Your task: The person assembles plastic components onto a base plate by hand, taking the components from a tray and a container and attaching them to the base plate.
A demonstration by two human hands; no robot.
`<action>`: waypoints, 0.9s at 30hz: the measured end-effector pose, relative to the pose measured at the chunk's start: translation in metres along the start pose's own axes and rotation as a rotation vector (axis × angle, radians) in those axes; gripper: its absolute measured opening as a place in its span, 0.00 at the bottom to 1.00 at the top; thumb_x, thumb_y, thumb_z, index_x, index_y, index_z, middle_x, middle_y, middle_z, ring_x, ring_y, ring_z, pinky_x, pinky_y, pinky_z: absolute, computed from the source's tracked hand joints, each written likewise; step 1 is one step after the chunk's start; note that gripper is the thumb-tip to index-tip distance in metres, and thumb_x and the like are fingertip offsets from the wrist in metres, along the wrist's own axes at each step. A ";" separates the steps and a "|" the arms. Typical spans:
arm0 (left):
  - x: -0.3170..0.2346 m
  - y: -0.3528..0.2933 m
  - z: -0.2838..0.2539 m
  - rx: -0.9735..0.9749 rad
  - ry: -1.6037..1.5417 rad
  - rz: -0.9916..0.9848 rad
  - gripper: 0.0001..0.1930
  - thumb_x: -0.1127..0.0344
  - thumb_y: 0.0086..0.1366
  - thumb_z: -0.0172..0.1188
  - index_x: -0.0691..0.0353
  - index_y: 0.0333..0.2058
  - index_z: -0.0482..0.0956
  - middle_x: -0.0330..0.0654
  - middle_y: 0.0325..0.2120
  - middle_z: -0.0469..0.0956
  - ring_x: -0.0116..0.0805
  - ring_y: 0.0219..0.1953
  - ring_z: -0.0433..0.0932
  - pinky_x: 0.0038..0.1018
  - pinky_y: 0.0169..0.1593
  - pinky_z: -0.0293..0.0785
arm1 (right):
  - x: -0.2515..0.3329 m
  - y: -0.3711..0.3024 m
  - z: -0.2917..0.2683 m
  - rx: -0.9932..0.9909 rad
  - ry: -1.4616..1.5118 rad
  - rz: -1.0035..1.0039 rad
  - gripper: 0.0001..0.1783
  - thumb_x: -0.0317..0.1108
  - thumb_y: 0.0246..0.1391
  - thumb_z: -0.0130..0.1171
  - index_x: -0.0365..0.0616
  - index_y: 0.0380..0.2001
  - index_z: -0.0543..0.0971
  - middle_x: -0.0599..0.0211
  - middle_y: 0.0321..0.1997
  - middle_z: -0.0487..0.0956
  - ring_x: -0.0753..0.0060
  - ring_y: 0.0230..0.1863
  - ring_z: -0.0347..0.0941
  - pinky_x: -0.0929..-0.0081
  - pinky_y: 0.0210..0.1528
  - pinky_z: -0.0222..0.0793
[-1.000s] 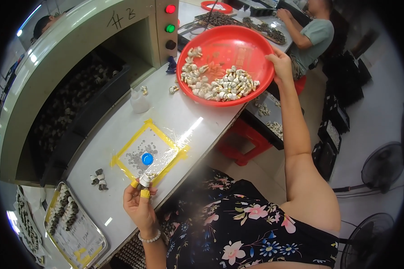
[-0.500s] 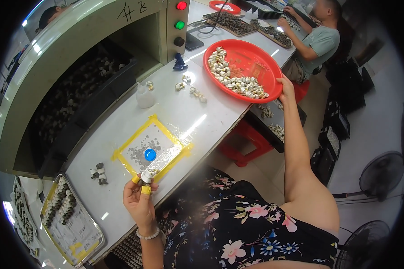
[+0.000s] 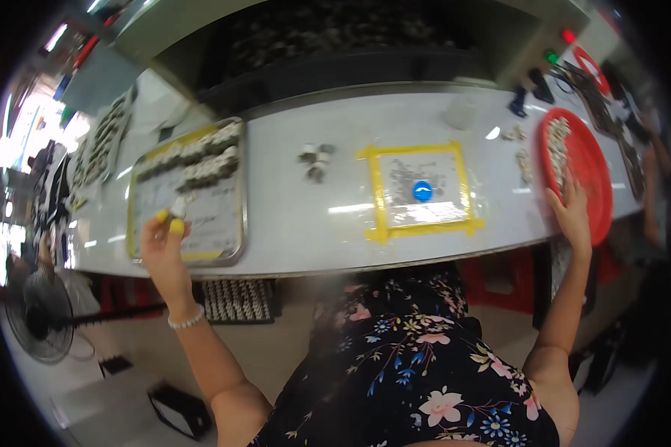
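Note:
My left hand [image 3: 164, 242], with yellow covers on thumb and forefinger, pinches a small white piece [image 3: 179, 206]. It is held over a metal-rimmed tray [image 3: 241, 186] at the left, just below rows of white-and-dark pieces [image 3: 209, 167]. My right hand [image 3: 574, 212] reaches into a round red tray [image 3: 593, 179] at the right. Its fingers are stretched out at the edge of a heap of small whitish pieces [image 3: 558, 141]; blur hides whether they touch any. Between the hands, a blue round cap [image 3: 422, 191] lies on a yellow-taped sheet [image 3: 380, 212].
A few white-and-dark pieces [image 3: 315, 160] lie mid-table, others [image 3: 524, 164] beside the red tray. A translucent bottle [image 3: 461, 113] stands near the machine opening [image 3: 335, 67] at the back. A black fan [image 3: 41, 316] is at lower left; another person [image 3: 656, 179] sits far right.
My view has swung left. My left hand has carried the white piece from beside the taped sheet to over the metal tray. My right hand has moved from the red tray's rim to its inside; the tray now rests on the table.

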State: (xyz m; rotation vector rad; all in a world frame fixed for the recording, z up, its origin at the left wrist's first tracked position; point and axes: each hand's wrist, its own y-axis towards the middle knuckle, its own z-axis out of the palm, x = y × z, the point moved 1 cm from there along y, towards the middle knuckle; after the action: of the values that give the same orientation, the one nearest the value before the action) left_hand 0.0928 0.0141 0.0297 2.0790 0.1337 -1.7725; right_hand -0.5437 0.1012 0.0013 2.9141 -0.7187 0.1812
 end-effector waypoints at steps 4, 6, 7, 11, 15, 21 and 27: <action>0.017 0.024 -0.034 -0.133 0.108 -0.064 0.11 0.79 0.57 0.54 0.71 0.40 0.70 0.43 0.33 0.75 0.31 0.32 0.76 0.23 0.38 0.74 | 0.021 0.006 -0.004 0.045 -0.058 0.021 0.40 0.55 0.44 0.59 0.52 0.60 0.62 0.53 0.63 0.58 0.47 0.62 0.53 0.55 0.59 0.54; 0.033 0.038 -0.045 -0.180 0.182 -0.091 0.11 0.79 0.57 0.54 0.71 0.40 0.70 0.43 0.32 0.75 0.31 0.31 0.76 0.22 0.37 0.74 | 0.038 0.003 -0.013 0.098 -0.109 0.141 0.40 0.57 0.44 0.58 0.52 0.58 0.64 0.53 0.62 0.59 0.48 0.62 0.54 0.56 0.58 0.55; 0.045 0.050 -0.052 -0.166 0.188 -0.080 0.11 0.78 0.56 0.55 0.72 0.39 0.70 0.44 0.31 0.75 0.29 0.30 0.76 0.21 0.36 0.74 | 0.043 0.000 -0.015 0.074 -0.183 0.190 0.40 0.60 0.44 0.57 0.52 0.58 0.64 0.53 0.60 0.61 0.50 0.61 0.55 0.57 0.58 0.55; 0.058 0.080 -0.054 -0.116 0.439 -0.030 0.12 0.77 0.52 0.57 0.72 0.36 0.71 0.43 0.27 0.76 0.26 0.26 0.74 0.20 0.34 0.72 | 0.016 0.007 0.002 0.032 -0.154 0.227 0.39 0.60 0.45 0.55 0.52 0.58 0.64 0.52 0.59 0.62 0.51 0.61 0.56 0.57 0.58 0.55; 0.056 0.090 -0.042 -0.090 0.700 0.059 0.12 0.76 0.50 0.58 0.70 0.34 0.71 0.42 0.25 0.76 0.25 0.25 0.74 0.20 0.32 0.70 | 0.013 0.007 0.003 0.012 -0.057 0.150 0.37 0.59 0.47 0.54 0.51 0.57 0.65 0.50 0.58 0.62 0.48 0.60 0.56 0.58 0.58 0.55; 0.063 0.093 -0.037 0.035 0.720 0.065 0.12 0.75 0.49 0.58 0.68 0.35 0.73 0.44 0.27 0.77 0.31 0.29 0.76 0.24 0.36 0.70 | 0.010 0.008 0.003 -0.040 -0.098 0.064 0.33 0.56 0.49 0.55 0.48 0.54 0.68 0.50 0.55 0.65 0.49 0.57 0.60 0.58 0.57 0.56; 0.070 0.094 -0.046 0.123 0.897 0.132 0.15 0.71 0.52 0.57 0.68 0.40 0.72 0.49 0.33 0.77 0.40 0.38 0.76 0.30 0.42 0.70 | -0.011 0.030 0.013 -0.098 0.154 0.024 0.23 0.46 0.54 0.52 0.47 0.49 0.72 0.50 0.49 0.69 0.51 0.52 0.65 0.64 0.54 0.59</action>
State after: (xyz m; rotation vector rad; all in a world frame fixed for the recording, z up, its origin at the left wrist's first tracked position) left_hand 0.1793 -0.0680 -0.0104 2.7417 0.1288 -0.6779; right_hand -0.5666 0.0781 -0.0098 2.7627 -0.7162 0.3583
